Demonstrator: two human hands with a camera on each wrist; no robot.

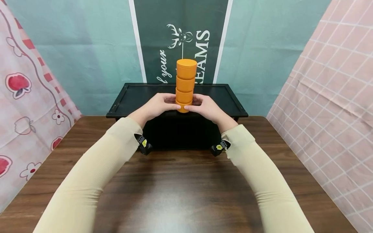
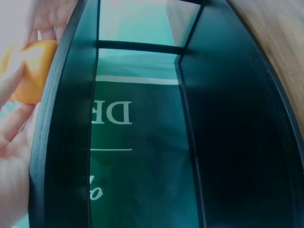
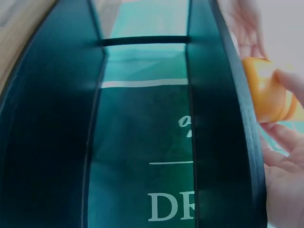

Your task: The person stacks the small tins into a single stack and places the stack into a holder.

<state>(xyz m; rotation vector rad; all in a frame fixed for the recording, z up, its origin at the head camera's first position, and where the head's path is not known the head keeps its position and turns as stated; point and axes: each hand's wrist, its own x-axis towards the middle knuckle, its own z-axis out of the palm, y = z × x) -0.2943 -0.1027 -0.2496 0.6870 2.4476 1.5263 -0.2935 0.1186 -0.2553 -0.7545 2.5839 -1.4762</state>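
Note:
A tall upright stack of several round orange cups [image 1: 185, 84] stands at the middle of the black shelf [image 1: 137, 97], close to its front edge. Around the left side of the lowest cup [image 1: 183, 110], my left hand [image 1: 155, 105] grips with the thumb in front and the fingers behind. My right hand [image 1: 207, 107] holds the same cup from the right in a matching way, the two thumbs almost meeting. Both wrist views show an orange cup [image 2: 37, 71] between the hands beside the shelf's edge; the cup's far side is hidden.
The low shelf stands at the back of a brown wooden table [image 1: 175, 181], with an open space under its top. Behind hangs a green cloth [image 1: 102, 48] with white lettering and a deer head. Patterned pink cloths [image 1: 329, 106] flank both sides.

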